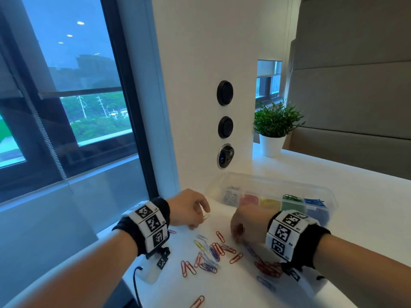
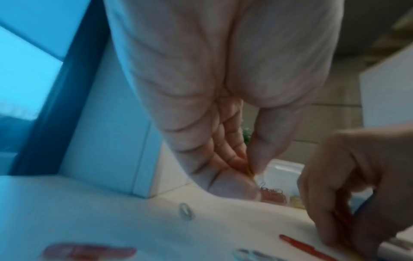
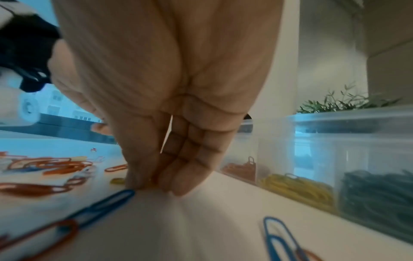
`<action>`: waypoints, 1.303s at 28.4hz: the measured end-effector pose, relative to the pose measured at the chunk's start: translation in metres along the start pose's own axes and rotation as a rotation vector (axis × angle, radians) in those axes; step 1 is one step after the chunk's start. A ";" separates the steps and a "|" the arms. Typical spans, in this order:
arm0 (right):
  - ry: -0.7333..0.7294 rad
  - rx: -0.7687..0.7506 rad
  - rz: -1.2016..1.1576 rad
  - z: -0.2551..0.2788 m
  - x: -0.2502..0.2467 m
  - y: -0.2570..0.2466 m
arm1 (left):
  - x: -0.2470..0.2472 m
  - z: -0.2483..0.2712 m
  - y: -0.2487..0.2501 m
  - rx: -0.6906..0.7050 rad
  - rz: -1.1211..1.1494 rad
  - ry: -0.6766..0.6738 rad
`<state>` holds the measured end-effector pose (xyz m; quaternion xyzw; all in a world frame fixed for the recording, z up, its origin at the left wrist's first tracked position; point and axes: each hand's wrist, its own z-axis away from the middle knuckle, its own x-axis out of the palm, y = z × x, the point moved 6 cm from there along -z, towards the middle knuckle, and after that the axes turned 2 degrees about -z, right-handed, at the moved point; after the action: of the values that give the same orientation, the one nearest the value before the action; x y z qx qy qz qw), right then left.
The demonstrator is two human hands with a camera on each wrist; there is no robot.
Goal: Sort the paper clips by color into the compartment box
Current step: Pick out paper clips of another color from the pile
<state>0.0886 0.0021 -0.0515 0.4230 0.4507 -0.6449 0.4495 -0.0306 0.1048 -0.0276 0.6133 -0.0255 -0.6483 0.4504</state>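
White tabletop (image 1: 289,274), loose paper clips (image 1: 213,252) scattered mid-surface: red, blue, yellow, silver. Left hand (image 1: 189,210) raised just above the table, thumb and fingers pinching a yellow clip (image 1: 206,217). Right hand (image 1: 246,223) down among the clips, fingertips (image 3: 176,187) pressed together on the surface; a trace of red between them, too blurred to tell whether a clip is gripped. Clear compartment box (image 1: 329,196) just beyond the hands, holding silver, red, yellow, green and blue clips in separate sections. Potted plant (image 1: 275,125) farther back.
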 end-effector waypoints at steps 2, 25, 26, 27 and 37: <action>-0.007 0.014 0.024 -0.001 0.002 0.000 | -0.002 0.012 -0.014 -0.085 0.148 0.025; 0.013 0.072 -0.097 0.031 0.009 0.021 | 0.034 0.023 -0.012 -0.060 -0.584 -0.222; 0.018 0.070 -0.112 0.033 0.008 0.022 | 0.035 0.023 -0.014 -0.073 -0.589 -0.238; 0.030 0.073 -0.134 0.034 0.007 0.023 | 0.036 0.022 -0.015 -0.082 -0.597 -0.246; 0.151 0.193 -0.575 0.050 -0.004 0.046 | 0.033 0.018 -0.010 -0.017 -0.630 -0.108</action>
<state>0.1271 -0.0538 -0.0454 0.3655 0.5209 -0.7521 0.1717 -0.0454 0.0813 -0.0550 0.5521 0.1471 -0.7876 0.2306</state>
